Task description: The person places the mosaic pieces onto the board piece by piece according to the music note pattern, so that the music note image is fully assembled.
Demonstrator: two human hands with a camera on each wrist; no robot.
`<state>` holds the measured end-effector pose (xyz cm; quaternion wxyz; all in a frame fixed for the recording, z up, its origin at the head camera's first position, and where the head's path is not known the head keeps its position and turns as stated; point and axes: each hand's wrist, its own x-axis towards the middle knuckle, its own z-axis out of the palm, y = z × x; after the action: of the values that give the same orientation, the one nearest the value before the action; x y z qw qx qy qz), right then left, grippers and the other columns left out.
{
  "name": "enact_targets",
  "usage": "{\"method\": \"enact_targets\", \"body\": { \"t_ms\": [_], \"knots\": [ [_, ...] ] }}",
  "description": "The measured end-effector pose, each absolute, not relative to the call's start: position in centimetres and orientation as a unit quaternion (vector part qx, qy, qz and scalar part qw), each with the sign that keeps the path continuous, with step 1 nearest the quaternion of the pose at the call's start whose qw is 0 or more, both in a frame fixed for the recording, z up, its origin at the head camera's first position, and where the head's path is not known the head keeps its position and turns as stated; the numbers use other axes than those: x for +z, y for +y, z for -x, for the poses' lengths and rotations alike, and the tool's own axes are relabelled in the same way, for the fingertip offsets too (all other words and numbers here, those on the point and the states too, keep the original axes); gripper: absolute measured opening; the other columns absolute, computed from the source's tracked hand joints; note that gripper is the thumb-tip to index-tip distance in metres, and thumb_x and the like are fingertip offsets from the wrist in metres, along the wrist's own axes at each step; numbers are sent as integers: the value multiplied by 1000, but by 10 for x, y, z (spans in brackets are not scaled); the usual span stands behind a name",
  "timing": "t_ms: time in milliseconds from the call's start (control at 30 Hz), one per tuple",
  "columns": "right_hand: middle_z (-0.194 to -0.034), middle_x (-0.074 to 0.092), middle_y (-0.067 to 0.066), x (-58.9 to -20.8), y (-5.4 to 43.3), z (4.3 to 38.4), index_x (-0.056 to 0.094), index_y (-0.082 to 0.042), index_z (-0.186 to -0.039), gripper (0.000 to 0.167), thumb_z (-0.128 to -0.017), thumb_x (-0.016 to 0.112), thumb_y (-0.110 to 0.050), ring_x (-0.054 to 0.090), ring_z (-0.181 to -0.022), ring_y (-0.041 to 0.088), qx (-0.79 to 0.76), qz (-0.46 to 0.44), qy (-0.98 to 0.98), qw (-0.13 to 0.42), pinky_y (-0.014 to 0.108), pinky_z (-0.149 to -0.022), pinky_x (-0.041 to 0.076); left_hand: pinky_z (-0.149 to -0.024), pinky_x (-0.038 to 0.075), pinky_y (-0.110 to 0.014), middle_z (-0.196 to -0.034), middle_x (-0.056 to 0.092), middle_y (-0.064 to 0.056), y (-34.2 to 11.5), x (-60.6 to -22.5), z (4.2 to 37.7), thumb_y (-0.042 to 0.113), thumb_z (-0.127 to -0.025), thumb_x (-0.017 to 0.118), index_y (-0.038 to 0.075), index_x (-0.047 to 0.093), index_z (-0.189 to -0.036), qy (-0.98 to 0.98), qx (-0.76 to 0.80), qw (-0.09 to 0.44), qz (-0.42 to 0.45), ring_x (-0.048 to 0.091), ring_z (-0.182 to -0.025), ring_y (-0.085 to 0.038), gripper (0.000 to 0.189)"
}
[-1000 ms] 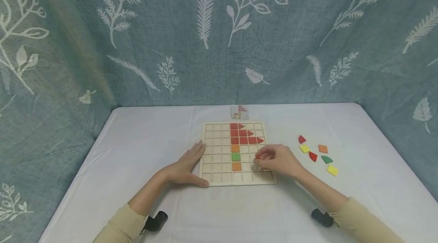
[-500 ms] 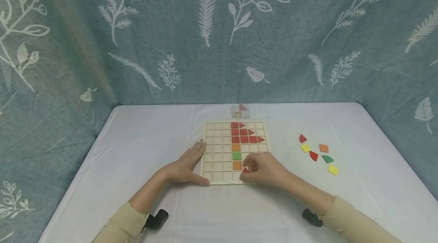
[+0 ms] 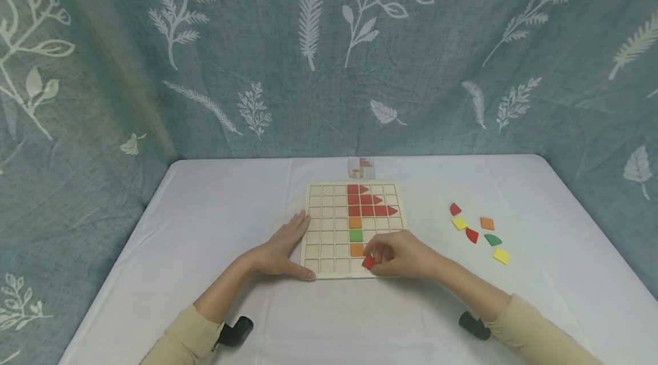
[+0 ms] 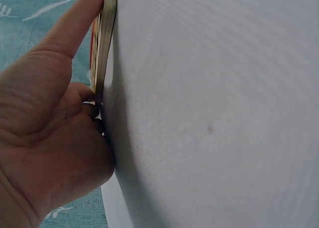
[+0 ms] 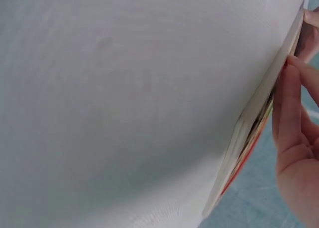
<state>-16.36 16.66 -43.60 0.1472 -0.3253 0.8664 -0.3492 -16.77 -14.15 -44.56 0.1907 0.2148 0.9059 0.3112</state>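
A wooden grid board (image 3: 325, 236) lies flat on the table. My left hand (image 3: 280, 251) rests along its left edge with thumb and fingers spread, touching the rim; the left wrist view shows the thumb (image 4: 79, 23) against the board's side. Over the bottom row, my right hand (image 3: 403, 253) pinches a small red tile (image 3: 368, 263), whose full shape is partly covered by the fingers. Red tiles (image 3: 366, 211) fill parts of the top three rows. Below them, an orange tile (image 3: 354, 223), a green tile (image 3: 356, 235) and another orange tile (image 3: 357, 249) sit in one column.
Right of the board lie loose pieces: red quarter-rounds (image 3: 472, 235), yellow squares (image 3: 501, 256), an orange square (image 3: 486, 223) and a green leaf-shaped piece (image 3: 493, 240). A small pattern card (image 3: 361, 168) lies behind the board. A patterned curtain (image 3: 329, 56) hangs beyond the table.
My right hand has moved left and toward the front with the red tile, from the board's right part to its bottom row, then turned the tile slightly. The left hand has stayed put.
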Motion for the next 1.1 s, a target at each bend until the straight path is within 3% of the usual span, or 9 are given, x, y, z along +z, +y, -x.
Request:
{"method": "enact_targets", "body": {
  "t_ms": [367,733,1100],
  "knots": [
    [-67,56,-12,-441,161,161,70,-19,-93,18,-80,82,-17,53,-62,5,-354,322,872,105,23,-57,49,-119,3,-50,-162,-2,-17,-142,-449,168,48,-67,85,0,8,-155,908,306,192,-213,-4,-149,-31,127],
    [-71,60,-16,-445,147,159,70,-16,-89,11,-83,79,-19,55,-65,0,-335,348,874,62,21,-62,51,-119,4,-50,-162,-3,-15,-143,-449,169,48,-68,85,1,7,-155,905,307,196,-219,-5,-149,-30,126],
    [-84,64,-13,-439,145,158,75,-14,-100,19,-82,79,-17,53,-72,5,-322,370,869,58,19,-62,48,-119,3,-50,-162,-2,-18,-144,-445,169,47,-69,85,-2,8,-155,902,312,198,-223,-4,-149,-32,125]
  ]
}}
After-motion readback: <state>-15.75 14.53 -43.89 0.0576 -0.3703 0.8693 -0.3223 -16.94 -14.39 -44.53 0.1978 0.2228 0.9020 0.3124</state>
